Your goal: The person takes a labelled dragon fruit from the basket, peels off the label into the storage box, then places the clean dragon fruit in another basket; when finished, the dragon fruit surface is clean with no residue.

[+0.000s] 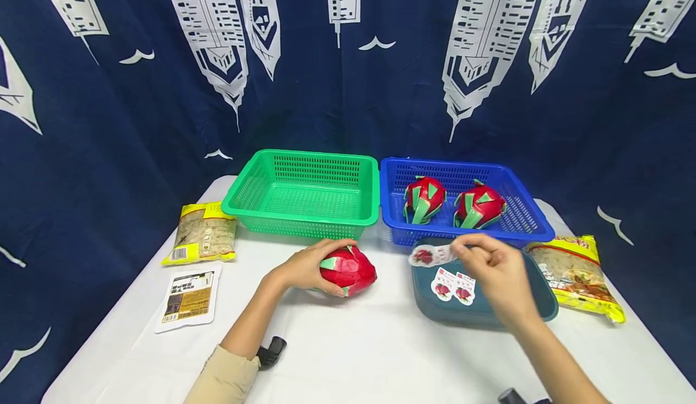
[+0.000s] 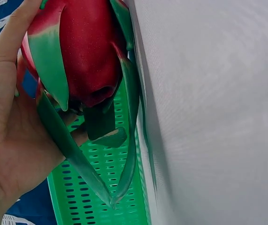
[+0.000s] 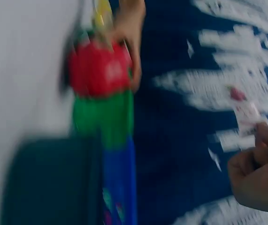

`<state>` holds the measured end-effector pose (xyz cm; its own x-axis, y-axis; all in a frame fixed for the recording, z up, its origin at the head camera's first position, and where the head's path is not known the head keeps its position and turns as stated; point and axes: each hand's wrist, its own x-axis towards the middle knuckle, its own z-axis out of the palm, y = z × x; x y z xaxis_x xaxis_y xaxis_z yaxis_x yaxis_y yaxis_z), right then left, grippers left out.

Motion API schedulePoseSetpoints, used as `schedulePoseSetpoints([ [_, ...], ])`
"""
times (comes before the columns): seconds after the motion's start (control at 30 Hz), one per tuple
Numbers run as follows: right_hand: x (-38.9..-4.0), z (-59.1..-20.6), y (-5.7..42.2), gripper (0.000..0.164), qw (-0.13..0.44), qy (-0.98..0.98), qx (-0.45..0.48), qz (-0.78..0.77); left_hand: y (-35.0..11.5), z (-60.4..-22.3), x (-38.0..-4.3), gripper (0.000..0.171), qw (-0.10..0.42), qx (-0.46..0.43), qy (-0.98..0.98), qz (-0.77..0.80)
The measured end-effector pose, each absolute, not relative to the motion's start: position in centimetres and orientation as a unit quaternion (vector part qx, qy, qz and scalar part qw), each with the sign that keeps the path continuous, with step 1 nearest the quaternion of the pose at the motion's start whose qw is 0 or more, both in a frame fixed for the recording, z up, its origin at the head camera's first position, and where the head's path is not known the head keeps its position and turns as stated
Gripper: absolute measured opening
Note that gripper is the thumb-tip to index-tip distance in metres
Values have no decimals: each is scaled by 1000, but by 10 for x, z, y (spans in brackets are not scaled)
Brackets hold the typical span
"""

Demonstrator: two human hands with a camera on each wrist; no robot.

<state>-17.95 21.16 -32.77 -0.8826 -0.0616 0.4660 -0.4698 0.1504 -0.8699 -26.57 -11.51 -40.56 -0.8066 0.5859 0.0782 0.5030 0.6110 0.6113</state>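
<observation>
My left hand (image 1: 312,269) grips a red dragon fruit (image 1: 356,271) with green leaf tips on the white table, in front of the green basket. In the left wrist view the dragon fruit (image 2: 89,51) shows long green leaves, with the thumb along one side. Between thumb and fingers my right hand (image 1: 497,271) pinches a sticker (image 1: 429,255) printed with a dragon fruit, above the teal bin (image 1: 435,313). Two more such stickers (image 1: 453,286) show at the bin. In the blurred right wrist view the pinched sticker (image 3: 246,115) sticks out from the right hand (image 3: 260,168).
A green basket (image 1: 299,215) stands at the back. Beside it, a blue basket (image 1: 522,211) holds two dragon fruits (image 1: 426,198). Yellow bags (image 1: 203,235) lie at the left and right edges, and a white packet (image 1: 189,298) lies at the left front.
</observation>
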Motion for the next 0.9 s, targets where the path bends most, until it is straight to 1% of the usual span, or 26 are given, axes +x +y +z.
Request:
schedulePoseSetpoints([
  [0.1, -189, -311, 258, 11, 120, -828, 171, 520, -114, -405, -265, 92, 68, 303, 895, 320],
  [0.2, -202, -308, 298, 12, 38, -887, 194, 417, -114, -404, -265, 93, 68, 303, 894, 323],
  [0.3, -220, -319, 325, 10, -63, -890, 250, 377, -114, -404, -264, 93, 72, 302, 893, 326],
  [0.4, -239, -337, 339, 9, -152, -863, 298, 378, -115, -405, -263, 93, 74, 301, 891, 331],
  [0.5, -256, -356, 342, 8, -198, -848, 325, 369, -116, -406, -263, 94, 76, 298, 892, 332],
  [0.57, -263, -366, 341, 6, -200, -854, 327, 354, -116, -408, -262, 94, 75, 297, 893, 331],
  [0.6, -265, -369, 340, 6, -191, -863, 321, 341, -116, -408, -263, 94, 75, 296, 894, 329],
  [0.8, -269, -385, 331, 6, -115, -926, 261, 248, -115, -408, -264, 94, 73, 299, 893, 328],
  [0.9, -269, -390, 329, 7, -86, -943, 242, 211, -115, -408, -264, 94, 70, 299, 894, 326],
])
